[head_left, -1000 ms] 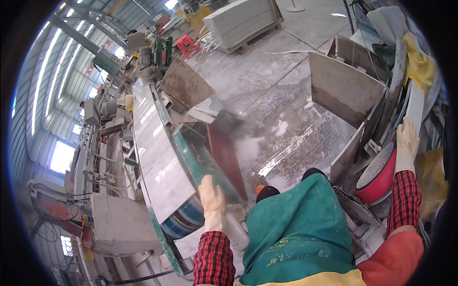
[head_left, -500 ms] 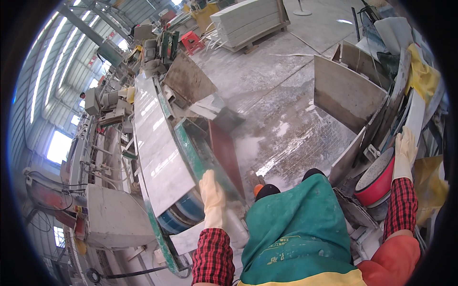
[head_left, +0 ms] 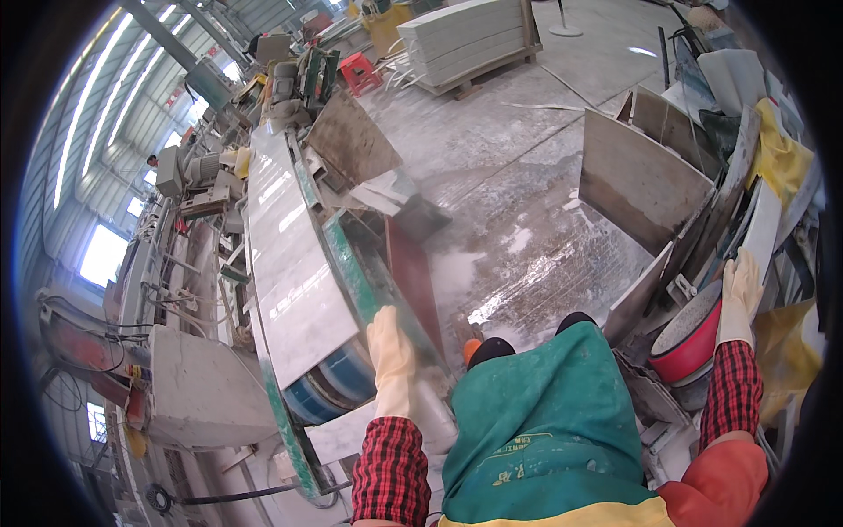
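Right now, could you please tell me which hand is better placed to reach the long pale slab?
Probably the left hand: it is close to the long pale slab, while the right hand is away on the opposite side, beside the red-sided round container.

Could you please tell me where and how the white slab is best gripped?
Probably by its near edge, coming from the near end: the slab lies flat, and that edge ends over the blue roller, whose curve may leave finger room.
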Tool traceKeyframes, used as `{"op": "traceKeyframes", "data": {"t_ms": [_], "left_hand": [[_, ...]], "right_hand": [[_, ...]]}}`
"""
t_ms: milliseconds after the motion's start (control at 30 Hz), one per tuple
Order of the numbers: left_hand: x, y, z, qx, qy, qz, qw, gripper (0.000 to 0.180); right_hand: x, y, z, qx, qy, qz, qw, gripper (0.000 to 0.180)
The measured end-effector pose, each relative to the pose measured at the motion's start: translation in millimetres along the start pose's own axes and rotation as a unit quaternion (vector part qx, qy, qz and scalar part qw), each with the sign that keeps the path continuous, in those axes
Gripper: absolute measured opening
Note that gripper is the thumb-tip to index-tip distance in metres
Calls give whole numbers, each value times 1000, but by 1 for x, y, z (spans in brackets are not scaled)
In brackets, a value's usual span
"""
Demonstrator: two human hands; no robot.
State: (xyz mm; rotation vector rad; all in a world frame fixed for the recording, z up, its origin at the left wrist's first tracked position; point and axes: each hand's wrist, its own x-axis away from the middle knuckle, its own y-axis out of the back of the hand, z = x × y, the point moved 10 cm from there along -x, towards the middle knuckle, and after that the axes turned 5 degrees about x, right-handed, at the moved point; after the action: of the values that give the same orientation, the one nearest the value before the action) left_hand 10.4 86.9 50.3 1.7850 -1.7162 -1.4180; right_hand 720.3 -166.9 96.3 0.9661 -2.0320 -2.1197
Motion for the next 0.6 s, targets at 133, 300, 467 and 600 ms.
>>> {"op": "traceKeyframes", "data": {"t_ms": [133,300,467,600], "left_hand": [[-2,2,-3,-2,-8,-6,1000,39],[-3,2,-3,1,-13,-6,1000,39],[-1,5,-4,6,-21,-13,1000,39],[-1,5,-3,5,-23,-20,1000,38]], "right_hand": [[1,-9,-4,-4,14,-18,1000,41],[5,-6,-1,-5,25,-38,999,40],[10,1,6,-7,21,7,1000,45],[17,9,9,2,11,0,1000,43]]}}
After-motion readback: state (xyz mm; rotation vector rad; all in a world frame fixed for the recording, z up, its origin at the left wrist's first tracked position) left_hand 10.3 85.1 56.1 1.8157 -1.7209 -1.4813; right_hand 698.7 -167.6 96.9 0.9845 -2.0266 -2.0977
